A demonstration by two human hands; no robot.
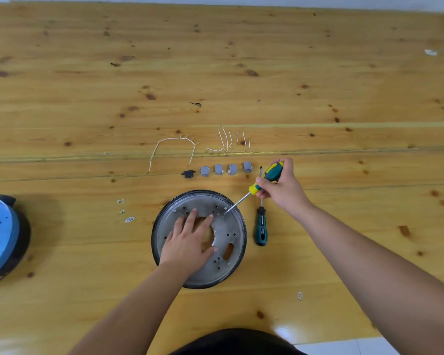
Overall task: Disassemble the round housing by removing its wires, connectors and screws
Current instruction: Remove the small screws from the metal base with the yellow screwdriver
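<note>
While flat on the wooden table (62,290), round housing (232,248) faces up; screwdriver (263,181), gripped by right hand (280,187), slants near-left, tip on the plate. Left hand (187,242) presses flat, fingers spread.

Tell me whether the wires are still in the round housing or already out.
Out. The white wires lie on the table beyond the housing; none show inside it.

Glossy knotty wood table (318,73), dull grey metal round housing (231,226) plate, shiny steel-shafted plastic-handled screwdriver (265,178).
</note>
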